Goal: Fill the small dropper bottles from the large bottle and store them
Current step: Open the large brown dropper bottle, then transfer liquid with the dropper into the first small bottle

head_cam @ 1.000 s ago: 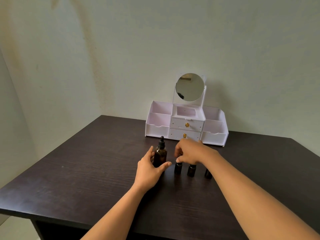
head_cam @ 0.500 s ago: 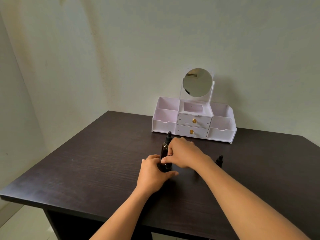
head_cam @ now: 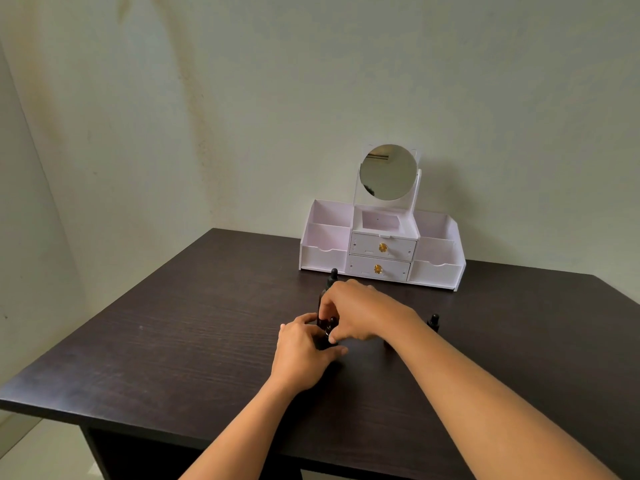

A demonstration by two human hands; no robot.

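left hand grips small bottle | right hand seemingly pinches it | large bottle mostly hidden

One large bottle, two visible small bottles, one organizer.

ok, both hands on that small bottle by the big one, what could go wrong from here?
1. The large bottle stands right behind the right hand; a twist or lift could tip it.
2. A second small bottle sits close beside the right forearm, easy to sweep over.
3. The small dropper bottle is mostly hidden between the right and left hand, so the grip is unclear; it might slip.
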